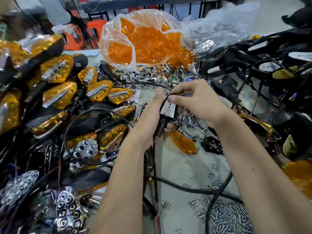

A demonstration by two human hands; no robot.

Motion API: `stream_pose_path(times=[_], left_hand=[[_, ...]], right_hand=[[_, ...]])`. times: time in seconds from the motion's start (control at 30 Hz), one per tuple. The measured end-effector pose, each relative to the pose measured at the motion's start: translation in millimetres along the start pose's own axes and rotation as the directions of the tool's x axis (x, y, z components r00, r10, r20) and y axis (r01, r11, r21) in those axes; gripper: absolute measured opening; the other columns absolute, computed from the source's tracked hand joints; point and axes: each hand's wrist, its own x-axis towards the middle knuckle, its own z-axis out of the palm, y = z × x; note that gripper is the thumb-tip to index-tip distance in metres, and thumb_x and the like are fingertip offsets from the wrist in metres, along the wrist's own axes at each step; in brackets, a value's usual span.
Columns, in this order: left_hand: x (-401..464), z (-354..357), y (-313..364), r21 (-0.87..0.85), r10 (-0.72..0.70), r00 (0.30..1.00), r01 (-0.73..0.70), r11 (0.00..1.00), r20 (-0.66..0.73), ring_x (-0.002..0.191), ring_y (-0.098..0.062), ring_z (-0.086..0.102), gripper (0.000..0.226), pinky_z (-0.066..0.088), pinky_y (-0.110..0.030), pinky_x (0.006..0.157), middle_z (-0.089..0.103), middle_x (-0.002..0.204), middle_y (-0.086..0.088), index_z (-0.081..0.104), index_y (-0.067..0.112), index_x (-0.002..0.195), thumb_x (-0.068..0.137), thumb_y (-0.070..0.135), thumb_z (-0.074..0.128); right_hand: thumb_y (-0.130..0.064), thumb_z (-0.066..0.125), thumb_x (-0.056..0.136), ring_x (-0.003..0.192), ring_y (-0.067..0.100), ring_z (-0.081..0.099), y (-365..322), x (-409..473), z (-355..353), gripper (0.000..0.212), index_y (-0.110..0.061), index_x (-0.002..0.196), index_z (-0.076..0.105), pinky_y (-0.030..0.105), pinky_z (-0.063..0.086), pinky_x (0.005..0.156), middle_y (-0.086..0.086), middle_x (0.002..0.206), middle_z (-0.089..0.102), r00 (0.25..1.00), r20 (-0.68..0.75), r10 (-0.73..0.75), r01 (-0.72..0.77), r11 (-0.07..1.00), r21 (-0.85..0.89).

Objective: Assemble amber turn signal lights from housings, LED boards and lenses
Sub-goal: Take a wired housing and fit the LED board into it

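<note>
Closest to the camera there's a big scatter of screws (224, 215) on the bench (177, 166), dumped right by the forearms, I'd guess so they're quick to grab when it's time to close a light up. Just past that, the left hand (148, 119) is wrapped around a black housing (164, 123) from below, thumb stretched up along its left side, which holds it steady with the open face pointing up. The white LED board (168, 109) sits in that open face, right between the two hands, just beside the left thumb and touching or nearly touching the right fingertips. The right hand (195, 102) pinches the thin black wire (166, 98) between thumb and forefinger above the board, probably to keep it out of the way while the board seats (its other fingers are curled under, can't really see what they're doing). A loose amber lens (184, 142) waits on the bench just below the hands. Further left is the stack of finished lights (59, 92), and at the back a plastic bag (143, 43) full of amber lenses.
</note>
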Motion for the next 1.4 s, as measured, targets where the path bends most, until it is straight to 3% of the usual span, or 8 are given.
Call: stream_pose_path(times=[0.07, 0.1, 0.2, 0.37, 0.63, 0.83, 0.97, 1.4], left_hand=[[-1, -1, 0, 0.123, -0.016, 0.998, 0.023, 0.992, -0.058, 0.051, -0.017, 0.050, 0.034, 0.036, -0.024, 0.046, 0.069, 0.085, -0.010, 0.061, 0.010, 0.117, 0.108, 0.041, 0.050], [0, -1, -1, 0.185, -0.012, 0.997, 0.025, 0.982, -0.070, 0.049, -0.015, 0.049, 0.020, 0.034, -0.022, 0.045, 0.068, 0.081, -0.008, 0.059, 0.013, 0.114, 0.108, 0.031, 0.051], [-1, 2, -2, 0.213, 0.022, 0.996, -0.004, 0.977, -0.082, 0.041, -0.009, 0.033, 0.009, 0.026, -0.016, 0.039, 0.053, 0.069, -0.005, 0.057, 0.015, 0.105, 0.108, 0.017, 0.048], [-4, 7, 0, 0.188, 0.090, 0.995, -0.081, 0.979, -0.041, 0.037, -0.002, 0.031, 0.014, 0.029, -0.011, 0.037, 0.035, 0.064, -0.001, 0.052, 0.015, 0.095, 0.109, 0.015, 0.047], [1, 6, -5, 0.250, 0.155, 0.984, -0.127, 0.960, -0.094, 0.045, -0.005, 0.032, 0.018, 0.027, -0.014, 0.039, 0.038, 0.060, 0.011, 0.054, 0.017, 0.091, 0.109, 0.017, 0.050], [1, 6, -6, 0.278, 0.170, 0.978, -0.132, 0.951, -0.117, 0.043, -0.005, 0.035, 0.020, 0.030, -0.014, 0.039, 0.040, 0.056, 0.011, 0.054, 0.017, 0.088, 0.108, 0.020, 0.052], [-2, 8, -3, 0.263, 0.172, 0.979, -0.138, 0.955, -0.111, 0.041, -0.002, 0.036, 0.023, 0.031, -0.012, 0.039, 0.041, 0.052, 0.017, 0.053, 0.018, 0.086, 0.109, 0.018, 0.051], [-8, 7, 0, 0.162, 0.181, 0.983, -0.172, 0.972, -0.043, 0.047, -0.004, 0.030, 0.020, 0.025, -0.014, 0.040, 0.039, 0.060, 0.011, 0.050, 0.015, 0.090, 0.108, 0.007, 0.047]], right_hand=[[-0.007, 0.076, 0.092, 0.046, 0.014, 0.058, 4, 2, -2, 0.001, -0.008, 0.090, 0.076, 0.025, 0.047, 0.046, -0.001, 0.058, 0.067, 0.995, -0.091, -0.029, 0.032, 0.999, 0.029], [-0.006, 0.076, 0.092, 0.045, 0.014, 0.058, 6, 2, -3, 0.003, -0.008, 0.089, 0.075, 0.025, 0.047, 0.045, 0.000, 0.059, 0.067, 0.991, -0.122, -0.047, 0.053, 0.997, 0.047], [-0.006, 0.074, 0.092, 0.044, 0.020, 0.058, 10, 0, -2, 0.008, -0.011, 0.086, 0.074, 0.025, 0.047, 0.043, 0.010, 0.063, 0.067, 0.984, -0.154, -0.094, 0.111, 0.989, 0.101], [-0.008, 0.074, 0.091, 0.043, 0.021, 0.061, 9, -5, -1, 0.006, -0.007, 0.086, 0.073, 0.025, 0.049, 0.042, 0.014, 0.062, 0.068, 0.964, -0.197, -0.179, 0.204, 0.973, 0.112], [-0.006, 0.069, 0.095, 0.045, 0.031, 0.064, 8, -6, 4, 0.009, -0.007, 0.087, 0.072, 0.029, 0.050, 0.043, 0.012, 0.059, 0.067, 0.965, -0.198, -0.174, 0.194, 0.977, 0.088], [-0.007, 0.068, 0.096, 0.043, 0.025, 0.061, 8, -7, 6, 0.011, -0.010, 0.086, 0.072, 0.029, 0.050, 0.043, 0.003, 0.057, 0.066, 0.961, -0.207, -0.182, 0.198, 0.978, 0.061], [-0.006, 0.069, 0.095, 0.043, 0.026, 0.061, 5, -9, 6, 0.013, -0.012, 0.084, 0.072, 0.030, 0.051, 0.042, 0.007, 0.057, 0.066, 0.957, -0.222, -0.189, 0.209, 0.975, 0.072], [-0.007, 0.072, 0.093, 0.042, 0.027, 0.059, -3, -14, 3, 0.007, -0.003, 0.088, 0.074, 0.029, 0.048, 0.043, 0.018, 0.059, 0.065, 0.941, -0.232, -0.245, 0.272, 0.957, 0.095]])
